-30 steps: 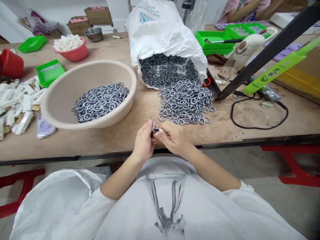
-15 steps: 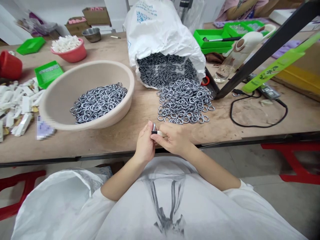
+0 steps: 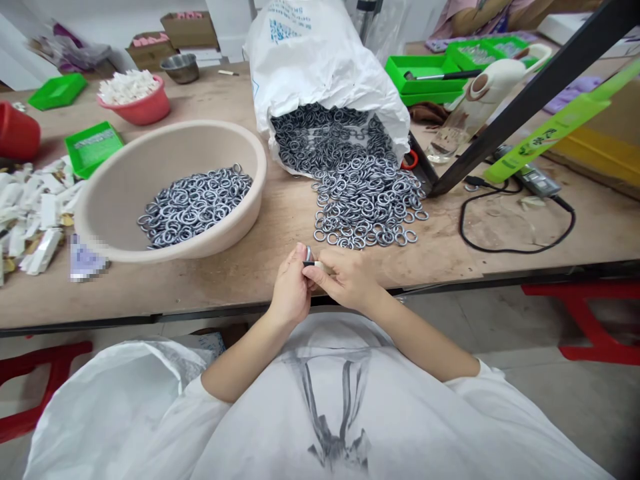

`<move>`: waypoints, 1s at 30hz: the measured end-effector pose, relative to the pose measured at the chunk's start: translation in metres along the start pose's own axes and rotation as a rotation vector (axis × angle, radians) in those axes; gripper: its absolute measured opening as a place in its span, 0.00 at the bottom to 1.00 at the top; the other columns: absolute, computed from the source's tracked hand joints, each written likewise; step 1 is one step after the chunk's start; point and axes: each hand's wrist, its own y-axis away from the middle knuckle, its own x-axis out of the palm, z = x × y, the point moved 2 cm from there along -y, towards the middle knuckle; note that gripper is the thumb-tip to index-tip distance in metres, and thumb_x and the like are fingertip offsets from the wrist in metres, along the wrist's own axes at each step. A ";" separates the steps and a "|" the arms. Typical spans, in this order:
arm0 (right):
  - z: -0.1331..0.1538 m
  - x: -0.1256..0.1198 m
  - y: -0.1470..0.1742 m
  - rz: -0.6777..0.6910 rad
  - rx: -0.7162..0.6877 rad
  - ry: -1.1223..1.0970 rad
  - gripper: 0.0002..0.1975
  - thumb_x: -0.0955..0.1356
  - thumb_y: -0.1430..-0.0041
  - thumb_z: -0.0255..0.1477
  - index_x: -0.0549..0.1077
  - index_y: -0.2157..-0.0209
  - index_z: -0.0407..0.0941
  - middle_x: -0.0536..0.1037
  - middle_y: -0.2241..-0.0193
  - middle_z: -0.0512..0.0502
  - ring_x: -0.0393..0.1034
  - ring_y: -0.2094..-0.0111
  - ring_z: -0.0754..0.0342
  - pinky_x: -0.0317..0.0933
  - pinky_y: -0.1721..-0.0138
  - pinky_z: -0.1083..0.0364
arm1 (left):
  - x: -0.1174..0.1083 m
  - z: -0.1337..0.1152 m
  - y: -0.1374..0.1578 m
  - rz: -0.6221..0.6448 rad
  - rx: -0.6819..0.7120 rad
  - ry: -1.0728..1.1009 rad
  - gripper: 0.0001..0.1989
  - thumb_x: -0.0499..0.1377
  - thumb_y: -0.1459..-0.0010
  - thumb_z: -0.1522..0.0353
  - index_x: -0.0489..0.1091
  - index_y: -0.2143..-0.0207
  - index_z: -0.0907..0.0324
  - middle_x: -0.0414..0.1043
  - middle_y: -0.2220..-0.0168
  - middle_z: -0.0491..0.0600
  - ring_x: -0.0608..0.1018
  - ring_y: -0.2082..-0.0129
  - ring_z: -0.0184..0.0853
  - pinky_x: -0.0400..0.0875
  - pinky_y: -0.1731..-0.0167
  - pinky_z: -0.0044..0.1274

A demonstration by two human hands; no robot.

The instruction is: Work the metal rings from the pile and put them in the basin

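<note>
My left hand is closed, pinching a grey ring upright between thumb and fingers. Against it, my right hand is closed on a small black-and-white piece, whose kind I cannot make out. Both hands meet just above the table's front edge. Beyond them a pile of grey rings spills out of a white sack lying on its side. Further left, a wide beige basin holds many more rings.
On the wooden table, white pieces lie at left, near a green tray and a red bowl. A slanted black post, a bottle and a cable are at right. Another person's arm shows behind.
The view has shifted very slightly, and less of the black-and-white piece's white part shows. Both hands stay in the same place, with the ring still held.
</note>
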 end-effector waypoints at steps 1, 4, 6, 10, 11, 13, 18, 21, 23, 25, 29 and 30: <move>0.000 0.002 0.001 -0.003 0.024 -0.022 0.26 0.59 0.33 0.47 0.61 0.80 0.45 0.65 0.80 0.51 0.56 0.77 0.58 0.46 0.73 0.56 | 0.000 0.001 -0.001 0.003 -0.004 0.006 0.24 0.67 0.49 0.54 0.58 0.78 0.59 0.52 0.82 0.38 0.55 0.84 0.22 0.49 0.85 0.18; -0.007 0.006 -0.001 0.004 0.102 -0.069 0.25 0.60 0.33 0.46 0.61 0.80 0.45 0.65 0.80 0.52 0.57 0.77 0.59 0.46 0.73 0.57 | -0.001 0.003 -0.003 0.001 -0.012 0.019 0.23 0.65 0.47 0.54 0.57 0.77 0.59 0.51 0.83 0.37 0.54 0.85 0.22 0.50 0.85 0.17; -0.020 0.004 -0.006 -0.035 0.204 -0.052 0.26 0.59 0.33 0.46 0.61 0.80 0.45 0.64 0.81 0.53 0.57 0.77 0.59 0.46 0.73 0.57 | -0.002 0.005 -0.002 0.037 -0.009 0.009 0.24 0.64 0.46 0.54 0.57 0.78 0.59 0.52 0.83 0.37 0.54 0.85 0.21 0.50 0.85 0.16; -0.050 -0.009 -0.022 -0.117 0.440 0.203 0.27 0.57 0.32 0.48 0.67 0.77 0.44 0.68 0.80 0.50 0.61 0.76 0.56 0.45 0.73 0.56 | -0.009 0.004 -0.001 0.128 -0.029 -0.011 0.24 0.63 0.45 0.53 0.57 0.79 0.60 0.55 0.82 0.39 0.56 0.85 0.21 0.53 0.85 0.16; -0.053 -0.009 -0.026 -0.062 0.432 0.280 0.25 0.59 0.33 0.48 0.70 0.75 0.44 0.72 0.77 0.49 0.64 0.74 0.55 0.46 0.72 0.56 | -0.012 0.002 -0.002 0.120 -0.029 -0.009 0.24 0.64 0.45 0.54 0.58 0.78 0.60 0.56 0.82 0.39 0.57 0.85 0.21 0.54 0.85 0.16; -0.052 -0.005 -0.032 0.083 0.373 0.409 0.20 0.63 0.35 0.47 0.75 0.66 0.45 0.77 0.66 0.45 0.69 0.68 0.52 0.49 0.71 0.56 | -0.019 -0.004 -0.008 0.087 0.001 -0.008 0.22 0.66 0.47 0.54 0.61 0.77 0.60 0.60 0.80 0.40 0.61 0.85 0.21 0.57 0.84 0.16; -0.044 0.012 -0.041 0.302 0.297 0.515 0.12 0.64 0.35 0.34 0.76 0.57 0.45 0.76 0.56 0.40 0.73 0.60 0.47 0.56 0.66 0.54 | -0.034 -0.021 -0.023 0.030 0.063 -0.016 0.16 0.68 0.49 0.63 0.72 0.60 0.61 0.71 0.74 0.43 0.67 0.83 0.22 0.63 0.82 0.15; -0.047 0.011 -0.044 0.209 0.318 0.321 0.10 0.64 0.36 0.31 0.75 0.62 0.42 0.76 0.59 0.40 0.71 0.61 0.48 0.58 0.65 0.53 | -0.039 -0.026 -0.026 -0.010 0.023 0.007 0.13 0.65 0.49 0.67 0.71 0.60 0.59 0.73 0.73 0.44 0.70 0.82 0.24 0.63 0.83 0.16; -0.047 0.010 -0.041 0.105 0.337 -0.019 0.09 0.65 0.37 0.33 0.73 0.66 0.42 0.75 0.65 0.44 0.69 0.64 0.51 0.59 0.64 0.54 | -0.037 -0.024 -0.025 -0.005 -0.041 0.038 0.10 0.64 0.49 0.65 0.69 0.65 0.60 0.74 0.70 0.45 0.71 0.81 0.25 0.61 0.85 0.16; -0.041 0.012 -0.035 0.015 0.340 -0.444 0.11 0.67 0.38 0.37 0.71 0.69 0.43 0.73 0.71 0.49 0.68 0.67 0.54 0.60 0.64 0.55 | -0.031 -0.018 -0.023 0.037 -0.102 0.041 0.13 0.64 0.48 0.61 0.67 0.69 0.60 0.73 0.69 0.46 0.70 0.81 0.25 0.58 0.86 0.16; -0.021 0.029 -0.014 -0.009 0.423 -0.981 0.17 0.69 0.43 0.45 0.67 0.68 0.46 0.69 0.77 0.54 0.65 0.76 0.57 0.62 0.72 0.57 | -0.014 -0.004 -0.014 0.093 -0.087 -0.027 0.22 0.65 0.50 0.51 0.66 0.69 0.60 0.65 0.76 0.42 0.66 0.82 0.24 0.54 0.87 0.15; -0.018 0.033 -0.010 -0.008 0.452 -1.014 0.17 0.69 0.43 0.46 0.67 0.67 0.46 0.69 0.78 0.55 0.64 0.78 0.58 0.62 0.75 0.57 | -0.011 -0.002 -0.012 0.092 -0.064 -0.039 0.23 0.66 0.51 0.50 0.65 0.69 0.59 0.63 0.77 0.41 0.65 0.82 0.23 0.54 0.86 0.15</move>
